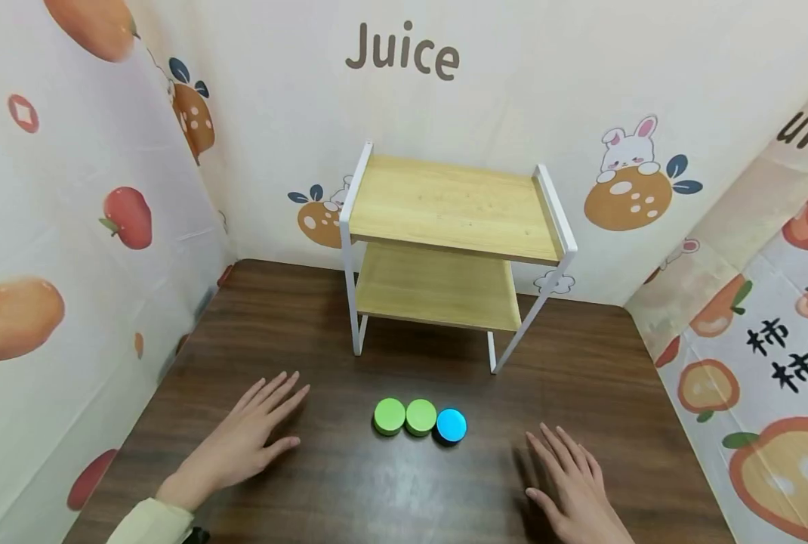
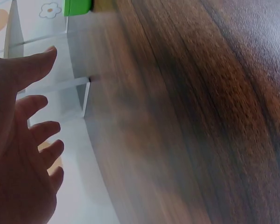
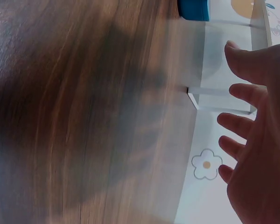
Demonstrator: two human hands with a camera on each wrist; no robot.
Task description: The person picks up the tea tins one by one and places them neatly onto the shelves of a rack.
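Two round green lidded pieces (image 1: 405, 416) and a round blue one (image 1: 451, 425) stand in a row on the table, side by side. To their left is my left hand (image 1: 251, 434), fingers extended and palm down, holding nothing. My right hand (image 1: 570, 483) is to the right of the blue piece, nearer the front, its fingers loosely spread and holding nothing. In the left wrist view part of a green piece (image 2: 77, 6) shows at the top edge. The right wrist view catches the lower part of the blue piece (image 3: 194, 10). Neither hand touches any of them.
Behind the row stands a two-tier shelf with wooden boards (image 1: 454, 204) and a white frame (image 1: 350, 287). The dark wooden table (image 1: 295, 491) is bordered at the back and sides by fruit-printed cloth (image 1: 261, 113).
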